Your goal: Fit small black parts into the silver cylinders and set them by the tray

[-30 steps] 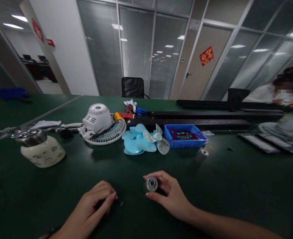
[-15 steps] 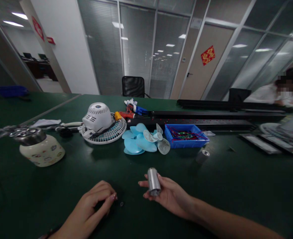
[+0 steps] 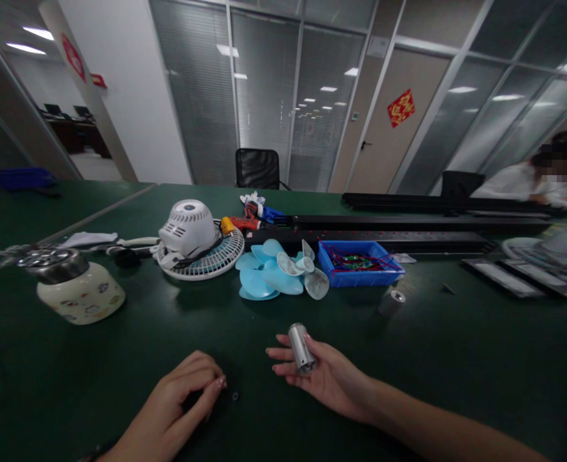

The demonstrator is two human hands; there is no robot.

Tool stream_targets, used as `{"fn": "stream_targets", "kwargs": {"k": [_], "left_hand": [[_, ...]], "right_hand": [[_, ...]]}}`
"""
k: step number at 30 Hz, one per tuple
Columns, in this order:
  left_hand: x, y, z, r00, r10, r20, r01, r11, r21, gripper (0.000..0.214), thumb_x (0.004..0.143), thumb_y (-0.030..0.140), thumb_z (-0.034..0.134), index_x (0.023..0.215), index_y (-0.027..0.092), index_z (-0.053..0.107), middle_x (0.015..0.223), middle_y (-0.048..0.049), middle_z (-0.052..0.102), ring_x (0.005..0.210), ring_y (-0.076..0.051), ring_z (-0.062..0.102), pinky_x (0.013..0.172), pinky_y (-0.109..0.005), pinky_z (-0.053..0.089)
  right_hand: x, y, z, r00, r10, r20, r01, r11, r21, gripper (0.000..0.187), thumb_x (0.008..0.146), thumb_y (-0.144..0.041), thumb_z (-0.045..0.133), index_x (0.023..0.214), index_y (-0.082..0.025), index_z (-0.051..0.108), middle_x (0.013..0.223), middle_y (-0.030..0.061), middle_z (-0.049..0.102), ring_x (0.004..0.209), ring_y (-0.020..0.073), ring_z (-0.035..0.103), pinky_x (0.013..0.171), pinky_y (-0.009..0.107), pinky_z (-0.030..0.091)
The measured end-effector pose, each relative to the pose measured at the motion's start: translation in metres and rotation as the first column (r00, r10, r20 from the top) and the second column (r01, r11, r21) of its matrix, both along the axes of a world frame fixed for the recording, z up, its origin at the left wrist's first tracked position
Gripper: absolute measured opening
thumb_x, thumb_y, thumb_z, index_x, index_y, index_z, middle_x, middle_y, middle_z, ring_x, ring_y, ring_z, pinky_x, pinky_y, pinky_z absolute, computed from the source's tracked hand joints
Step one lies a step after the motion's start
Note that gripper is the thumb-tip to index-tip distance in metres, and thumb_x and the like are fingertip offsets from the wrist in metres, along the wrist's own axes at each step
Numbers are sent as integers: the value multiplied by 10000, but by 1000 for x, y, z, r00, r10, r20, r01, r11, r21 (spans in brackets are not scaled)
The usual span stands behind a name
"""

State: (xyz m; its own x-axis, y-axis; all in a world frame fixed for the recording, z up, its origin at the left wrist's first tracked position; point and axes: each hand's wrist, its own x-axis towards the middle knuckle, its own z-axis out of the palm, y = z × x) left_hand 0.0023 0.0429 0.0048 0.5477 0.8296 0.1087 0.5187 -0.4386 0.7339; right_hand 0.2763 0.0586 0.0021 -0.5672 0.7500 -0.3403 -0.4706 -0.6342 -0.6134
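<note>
Right, small silver metal cylinder (image 3: 302, 348) lies tilted across the fingers of the right hand (image 3: 329, 382), palm up, fingers loosely spread under it (cradled, not clamped). Left hand (image 3: 180, 401) sits curled on the dark green table (image 3: 456, 359), fingertips pressed together, left of the cylinder. Tiny black ring (image 3: 235, 396) lies just beside them.

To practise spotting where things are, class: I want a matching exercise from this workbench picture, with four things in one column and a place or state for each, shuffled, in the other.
Things
1. nearest metal cylinder
2. blue tray
3. cream jar
4. light blue fan blades

Places or states
A. at the left of the table
B. lying on the open right hand
C. holds red wires
D. between the white fan grille and the blue tray

Pairs: 1-B, 2-C, 3-A, 4-D
</note>
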Motion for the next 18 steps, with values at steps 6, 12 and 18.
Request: {"fn": "stream_targets", "kwargs": {"k": [6, 12, 18], "left_hand": [[6, -3, 4, 994, 73, 77, -73, 997, 2, 374, 966, 286, 409, 640, 196, 570, 809, -33, 632, 804, -183, 565, 739, -278, 463], [2, 0, 1, 999, 19, 35, -19, 1000, 4, 366, 975, 276, 405, 674, 196, 597, 818, -40, 636, 824, -186, 566, 753, -279, 473], [1, 0, 1, 1000, 12, 16, -12, 1000, 9, 381, 979, 275, 404, 651, 195, 581, 815, -44, 640, 832, -188, 572, 760, -269, 477]], "right_hand": [[1, 2, -2, 998, 7, -57, -10, 999, -47, 430, 881, -518, 546, 1044, -121, 568, 1187, 166, 668, 923, 202, 700, 871, 320, 433], [0, 3, 0, 999, 0, -49, -4, 998, -69, 411, 903, -552, 486, 991, -153, 531, 1274, 166, 619, 944, 200, 698, 888, 319, 424], [-1, 1, 0, 1000, -16, -24, 15, 999, -39, 392, 835, -486, 638, 1034, -163, 538, 1272, 150, 620, 962, 201, 687, 921, 334, 411]]}}
